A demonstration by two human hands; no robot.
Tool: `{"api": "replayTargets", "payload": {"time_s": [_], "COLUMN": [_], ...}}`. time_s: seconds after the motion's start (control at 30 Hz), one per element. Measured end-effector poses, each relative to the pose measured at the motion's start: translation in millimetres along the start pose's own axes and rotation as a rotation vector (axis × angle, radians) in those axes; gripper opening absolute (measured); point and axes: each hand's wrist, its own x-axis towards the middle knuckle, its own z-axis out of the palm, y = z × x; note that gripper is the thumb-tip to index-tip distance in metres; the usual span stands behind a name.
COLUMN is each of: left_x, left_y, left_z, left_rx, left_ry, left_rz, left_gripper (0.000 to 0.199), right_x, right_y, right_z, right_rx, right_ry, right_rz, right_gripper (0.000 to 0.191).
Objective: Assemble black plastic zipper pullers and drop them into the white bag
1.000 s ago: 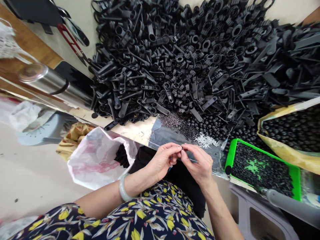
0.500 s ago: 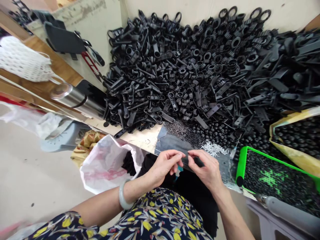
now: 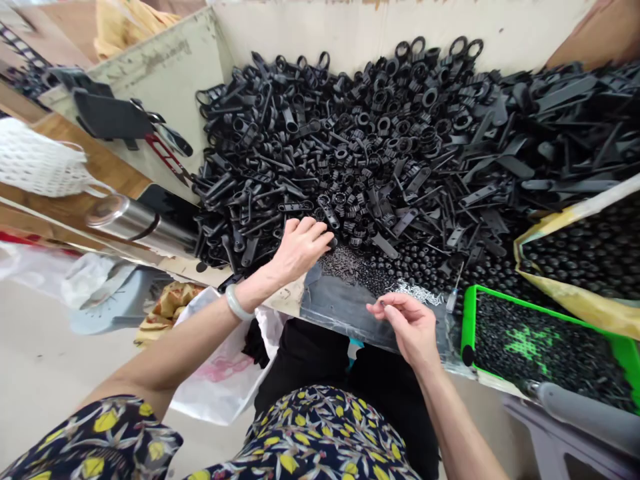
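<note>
My left hand (image 3: 304, 250) reaches over the near edge of the heap of black plastic parts (image 3: 280, 160). Its fingers are curled down, and a dark rounded end of a black plastic part (image 3: 333, 245) shows at the fingertips; the rest is hidden under the hand. Lower and to the right, my right hand (image 3: 411, 323) hovers over the grey work surface (image 3: 345, 303), thumb and forefinger pinched on a tiny dark piece (image 3: 383, 303). Small silver pins (image 3: 419, 292) lie just beyond it, beside little brown pieces (image 3: 345, 263) and black beads (image 3: 415, 261).
A green-rimmed tray (image 3: 469, 327) of tiny black parts stands at the right, below a yellow bag (image 3: 575, 293) of black balls. A screwdriver (image 3: 453, 299) lies near the tray. On the left are a steel flask (image 3: 120, 217) and a white bag (image 3: 215, 393) below the edge.
My left hand has left its place beside the right and moved forward and left to the heap. My right hand stays low, still pinching. The view has shifted slightly.
</note>
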Motion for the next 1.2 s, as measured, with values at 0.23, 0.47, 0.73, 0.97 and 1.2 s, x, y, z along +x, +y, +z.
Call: {"api": "replayTargets", "payload": {"time_s": [0.23,0.47,0.73,0.97,1.2], "left_x": [0.3,-82.9,-94.3,-91.3,-86.3], "left_y": [24.6,110.7,102.5,112.9,135.2], "left_z": [-40.8,-1.7,-3.4,-8.5,-11.4], "left_rx": [-0.992,-1.643,-1.607,-1.600,-1.707], "left_ry": [0.374,0.035,-0.236,-0.267,-0.260], "left_rz": [-0.398,-0.844,-1.026,-0.957,-1.058], "left_gripper": [0.027,0.045,0.053,0.057,0.034], "right_x": [-3.5,-12.6,-14.5,-14.6,-14.2], "right_y": [-7.6,-6.4,-3.5,-1.2,-1.0], "right_z": [10.1,3.4,6.1,13.4,14.3], "right_rx": [0.243,0.190,0.197,0.096,-0.217], "right_ry": [0.014,-0.010,-0.068,-0.090,-0.116], "right_rz": [0.122,0.189,0.195,0.143,0.077], "right_gripper": [0.022,0.027,0.022,0.026,0.016]}}
